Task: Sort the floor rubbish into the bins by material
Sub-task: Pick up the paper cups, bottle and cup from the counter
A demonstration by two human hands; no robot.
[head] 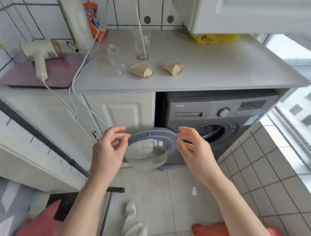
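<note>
Hands ours: left hand (107,147) and right hand (194,148) empty, fingers loosely apart; two crumpled brown paper cups (141,70) lay on grey counter (216,67).

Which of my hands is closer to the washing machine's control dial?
Right. The right hand is below and just left of the dial; the left hand is much farther left, beyond the open door.

Home laundry nook: washing machine (215,128), tiled walls (17,15).

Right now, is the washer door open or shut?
Open. The door is swung out from the washer, leaving the dark drum opening exposed.
</note>
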